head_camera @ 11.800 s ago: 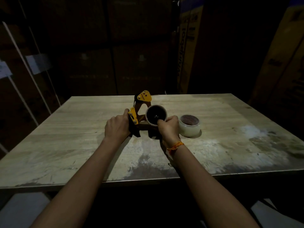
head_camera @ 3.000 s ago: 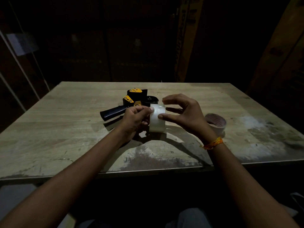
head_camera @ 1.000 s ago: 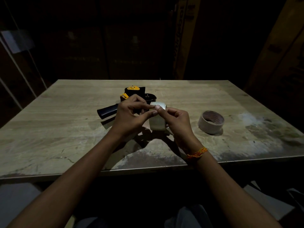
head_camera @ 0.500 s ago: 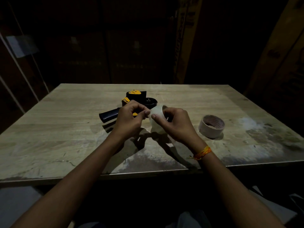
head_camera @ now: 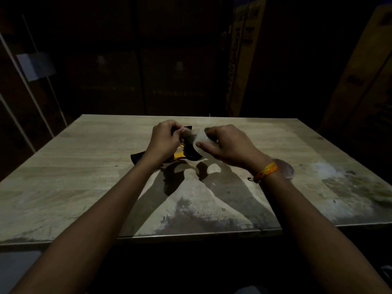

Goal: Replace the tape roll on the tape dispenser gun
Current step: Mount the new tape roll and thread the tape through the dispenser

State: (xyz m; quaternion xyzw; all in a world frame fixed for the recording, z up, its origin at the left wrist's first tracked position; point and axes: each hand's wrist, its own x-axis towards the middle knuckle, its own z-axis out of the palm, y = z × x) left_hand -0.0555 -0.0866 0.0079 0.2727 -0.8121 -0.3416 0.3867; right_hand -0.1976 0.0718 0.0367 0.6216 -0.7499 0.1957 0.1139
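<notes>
My right hand (head_camera: 227, 145) grips a clear tape roll (head_camera: 200, 143), raised above the table's middle. To its left, my left hand (head_camera: 164, 143) has its fingertips pinched together; a stretch of clear tape seems to run from them to the roll. The black and yellow tape dispenser gun (head_camera: 179, 154) lies on the wooden table (head_camera: 84, 166) under both hands, mostly hidden, with only its black handle end and a yellow part showing. The other roll (head_camera: 285, 169), a brownish core, lies flat on the table behind my right wrist, partly covered.
Tall cardboard boxes stand in the dark behind and to the right of the table. White poles lean at the left. The table's near edge has a worn, stained patch (head_camera: 191, 213).
Both hands have lifted and moved apart. The left hand has drawn away to the left from the roll in the right hand. The camera view has shifted, so my right wrist now covers part of the core.
</notes>
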